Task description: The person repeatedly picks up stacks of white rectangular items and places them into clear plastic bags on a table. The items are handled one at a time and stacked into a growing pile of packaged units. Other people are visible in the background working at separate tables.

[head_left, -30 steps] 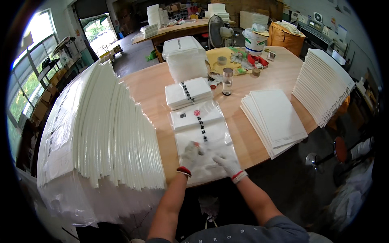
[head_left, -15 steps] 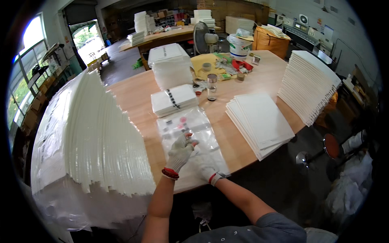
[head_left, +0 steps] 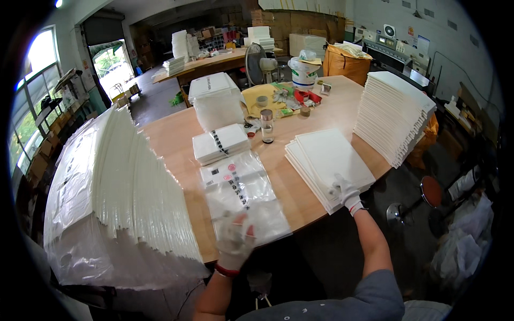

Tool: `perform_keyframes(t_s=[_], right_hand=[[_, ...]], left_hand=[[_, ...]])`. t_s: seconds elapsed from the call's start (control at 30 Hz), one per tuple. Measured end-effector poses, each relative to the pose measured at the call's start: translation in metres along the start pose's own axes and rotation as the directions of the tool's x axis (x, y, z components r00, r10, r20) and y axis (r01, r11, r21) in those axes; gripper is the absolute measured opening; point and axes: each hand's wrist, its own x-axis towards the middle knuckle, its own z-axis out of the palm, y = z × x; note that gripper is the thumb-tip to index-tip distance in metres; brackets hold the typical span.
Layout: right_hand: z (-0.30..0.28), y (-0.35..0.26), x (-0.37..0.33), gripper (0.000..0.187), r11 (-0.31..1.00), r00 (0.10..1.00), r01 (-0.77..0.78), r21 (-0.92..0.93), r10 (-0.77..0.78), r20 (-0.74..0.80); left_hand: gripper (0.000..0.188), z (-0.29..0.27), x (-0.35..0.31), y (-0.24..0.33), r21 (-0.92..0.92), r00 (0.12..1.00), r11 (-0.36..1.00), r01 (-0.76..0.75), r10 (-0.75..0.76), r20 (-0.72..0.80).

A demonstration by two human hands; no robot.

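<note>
Left hand (head_left: 235, 238) over a clear bag (head_left: 263, 195), right hand (head_left: 347, 195) at white sheets (head_left: 332, 155)

Both hands are gloved. The bag lies flat on the tabletop (head_left: 171, 128), straight before the person and reaching the near edge, probably so that both hands meet it easily. The left hand is blurred over its near end; whether its grip is wide or narrow cannot be told. The right hand is at the near corner of the sheets, just right of the bag, fingers toward the top one; whether they pinch anything cannot be told. The sheets lie slightly fanned, which would leave edges for fingertips. A packet (head_left: 234, 140) sits just beyond the bag, seemingly set there to leave the near space for handling. A tall stack (head_left: 388, 120) stands farther right, and a bulky pile (head_left: 134, 182) flanks the left, both apparently kept at the sides within reach.
</note>
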Motion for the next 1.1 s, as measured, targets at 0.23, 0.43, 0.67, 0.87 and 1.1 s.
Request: perform_keyframes(t_s=[0.23,0.43,0.67,0.87,1.1], right_hand=[[0.002,0.000,0.010,0.015,0.970,0.947,0.131,-0.205,-0.183,-0.262],[-0.044,-0.052,-0.031,0.009,0.901,0.887,0.295,-0.318,-0.382,-0.258],[-0.090,-0.137,-0.071,0.013,0.795,0.813,0.557,-0.238,-0.581,-0.035],[-0.069,-0.087,-0.107,0.025,0.751,0.932,-0.145,0.645,-0.115,0.344],[0.000,-0.143,-0.156,0.049,-0.207,0.808,-0.457,0.865,0.309,0.501]], left_hand=[[0.018,0.088,-0.035,0.073,-0.612,0.694,0.467,0.638,-0.004,0.720],[0.048,0.137,-0.063,0.081,-0.305,0.305,-0.001,0.952,0.038,0.952],[0.051,0.135,-0.042,0.061,-0.191,0.432,-0.718,0.670,0.167,0.886],[0.043,0.098,-0.046,0.040,-0.179,0.145,-0.280,0.943,-0.137,0.980],[0.079,0.084,-0.094,0.079,-0.119,0.650,0.876,0.468,-0.250,0.717]])
